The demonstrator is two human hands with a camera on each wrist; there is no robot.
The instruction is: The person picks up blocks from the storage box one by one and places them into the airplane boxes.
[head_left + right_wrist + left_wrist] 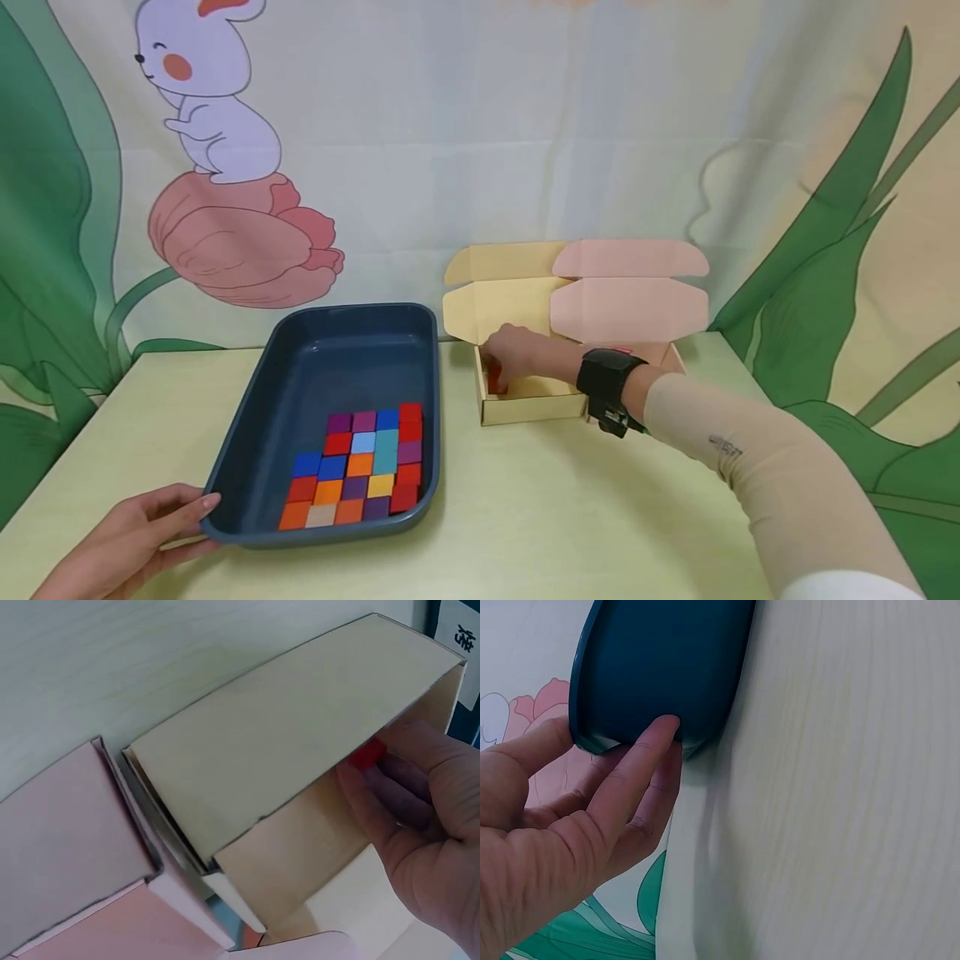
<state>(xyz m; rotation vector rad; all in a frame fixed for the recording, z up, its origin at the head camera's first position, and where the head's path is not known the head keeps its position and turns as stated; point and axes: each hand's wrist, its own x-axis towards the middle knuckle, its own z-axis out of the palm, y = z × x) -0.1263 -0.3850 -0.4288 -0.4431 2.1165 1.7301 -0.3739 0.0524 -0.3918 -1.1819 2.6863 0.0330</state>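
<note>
My left hand (138, 533) holds the near-left corner of a dark blue tray (251, 425). In the left wrist view its thumb lies at the tray's rim and a fingertip rests against the outer wall. Colored square blocks (360, 465) lie flat in rows in the tray's near-right part. My right hand (517, 354) reaches into a pale yellow cardboard box (532, 410) at its left end. Between thumb and fingers it pinches a small red block (369, 754), partly hidden by the fingers and the box wall.
Beside the yellow box stands a pink cardboard box (671, 358), its lid (630, 304) raised; something red shows inside, mostly hidden by my right arm. The yellow lid (498, 308) is also up. Behind the table hangs a printed cloth (480, 150).
</note>
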